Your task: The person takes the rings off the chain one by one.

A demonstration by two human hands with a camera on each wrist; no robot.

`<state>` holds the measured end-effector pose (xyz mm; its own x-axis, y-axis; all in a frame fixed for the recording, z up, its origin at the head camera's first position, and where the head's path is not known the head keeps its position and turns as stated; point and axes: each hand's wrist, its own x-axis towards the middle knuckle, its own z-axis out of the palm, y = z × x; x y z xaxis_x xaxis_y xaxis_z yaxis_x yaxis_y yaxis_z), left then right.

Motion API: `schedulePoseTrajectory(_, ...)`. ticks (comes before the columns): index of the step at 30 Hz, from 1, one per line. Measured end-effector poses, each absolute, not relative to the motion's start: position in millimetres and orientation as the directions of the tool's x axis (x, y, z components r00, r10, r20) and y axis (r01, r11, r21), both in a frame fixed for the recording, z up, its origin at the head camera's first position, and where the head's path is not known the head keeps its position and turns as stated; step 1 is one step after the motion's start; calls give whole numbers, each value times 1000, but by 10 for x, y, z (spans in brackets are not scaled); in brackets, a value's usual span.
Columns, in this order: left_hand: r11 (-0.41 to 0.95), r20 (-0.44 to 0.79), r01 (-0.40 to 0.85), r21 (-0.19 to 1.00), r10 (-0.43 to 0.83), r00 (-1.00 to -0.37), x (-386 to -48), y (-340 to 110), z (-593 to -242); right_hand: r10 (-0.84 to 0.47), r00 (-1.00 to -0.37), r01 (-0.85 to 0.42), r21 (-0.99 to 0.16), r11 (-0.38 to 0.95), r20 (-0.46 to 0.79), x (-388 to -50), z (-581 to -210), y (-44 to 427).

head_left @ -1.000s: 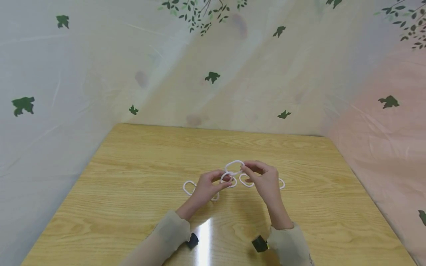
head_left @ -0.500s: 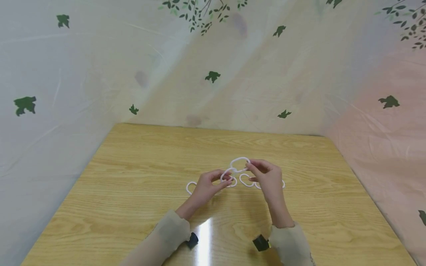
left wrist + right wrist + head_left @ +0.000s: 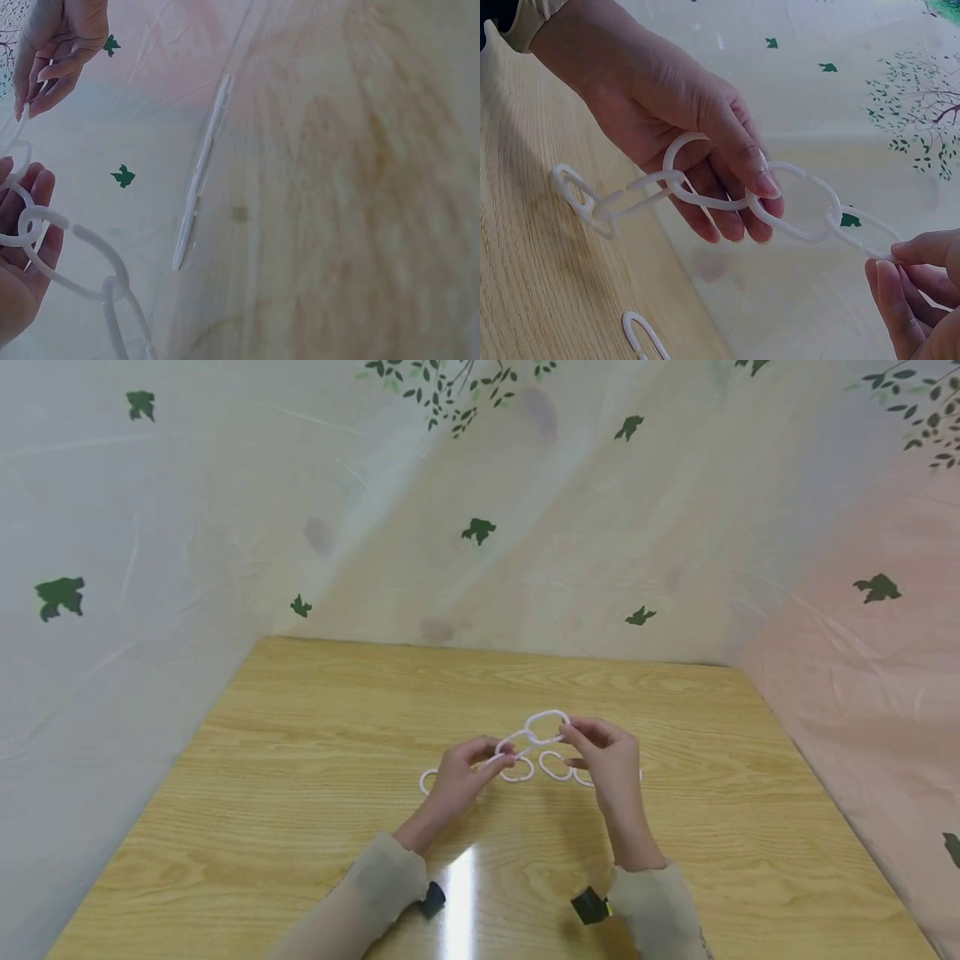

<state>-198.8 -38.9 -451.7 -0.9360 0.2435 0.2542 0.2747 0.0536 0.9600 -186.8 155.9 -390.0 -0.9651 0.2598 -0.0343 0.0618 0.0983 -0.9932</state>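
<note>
Joined white oval links form a chain between the two hands. My right hand [image 3: 613, 772] pinches the end link [image 3: 546, 712] near its right side; in the right wrist view its fingertips grip that link [image 3: 861, 247]. To the left and slightly lower, my left hand [image 3: 457, 783] holds the chain farther along. In the right wrist view, my left hand [image 3: 660, 86] has its thumb over the joint of two links, with more links [image 3: 640, 184] trailing behind. The left wrist view shows linked pieces [image 3: 112, 259] hanging beside the left palm.
Several white links [image 3: 555, 779] lie on the wooden table [image 3: 337, 710] below and between the hands, some partly behind the right hand. Small black devices [image 3: 589, 907] sit by both cuffs. A patterned cloth [image 3: 375, 568] rises behind the table.
My right hand has moved slightly right and up with the end link. The chain between the hands has stretched out, and its trailing part beside my left hand has shifted right.
</note>
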Motion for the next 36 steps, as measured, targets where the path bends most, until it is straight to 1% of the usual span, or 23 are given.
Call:
schedulePoseTrajectory(8,-8,308,311,950,174,-936,-2010,-416,-4482,261,-964,73,-994,79,-50,-1871,-3900,1563)
schedulePoseTrajectory(18,-96,307,298,950,99,-947,-2028,-419,-4468,259,-964,79,-996,51,-63,-1866,-3891,1532)
schedulePoseTrajectory(24,-139,336,326,935,62,-940,-2023,-428,-4459,262,-962,91,-994,53,-74,-1869,-3895,1520)
schedulePoseTrajectory(28,-149,344,333,931,55,-937,-2021,-428,-4465,258,-962,102,-993,51,-85,-1869,-3897,1519)
schedulePoseTrajectory(36,-125,338,331,935,43,-940,-1998,-421,-4454,240,-966,106,-994,22,-98,-1865,-3911,1491)
